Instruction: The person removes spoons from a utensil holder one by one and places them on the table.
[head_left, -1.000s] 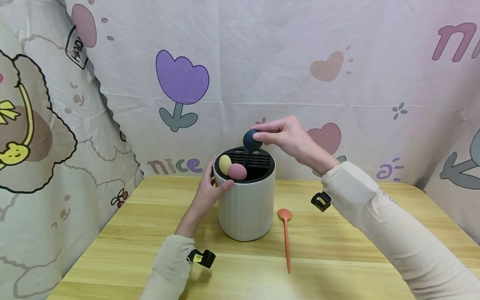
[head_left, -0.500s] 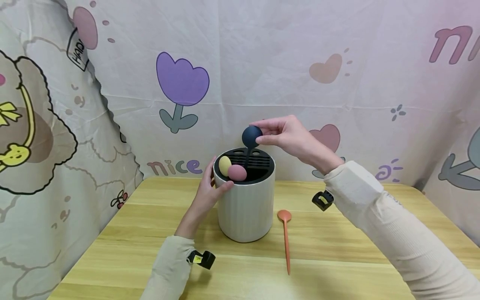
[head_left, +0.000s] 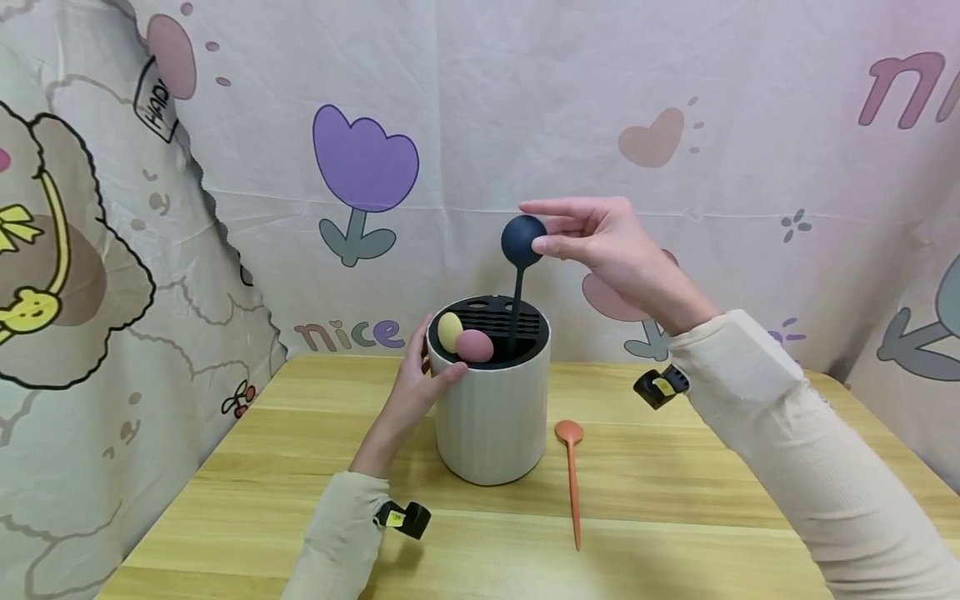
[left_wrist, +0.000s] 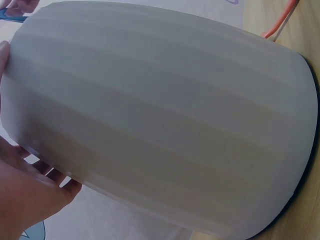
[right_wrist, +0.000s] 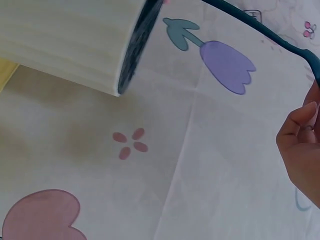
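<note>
A white ribbed utensil holder with a black slotted top stands upright on the table. My left hand grips its upper left side, thumb in front; in the left wrist view the holder's wall fills most of the picture. Above the top, my right hand pinches a dark blue spoon by its round bowl. Its thin handle points down, the lower end hidden in the opening. A yellow spoon head and a pink one stick out at the holder's left front.
An orange spoon lies on the wooden table to the right of the holder, bowl away from me. Behind the table hangs a patterned cloth, which also covers the left side.
My right hand has risen and shifted right with the dark blue spoon, drawing more of its handle up out of the holder. My left hand stays on the holder.
</note>
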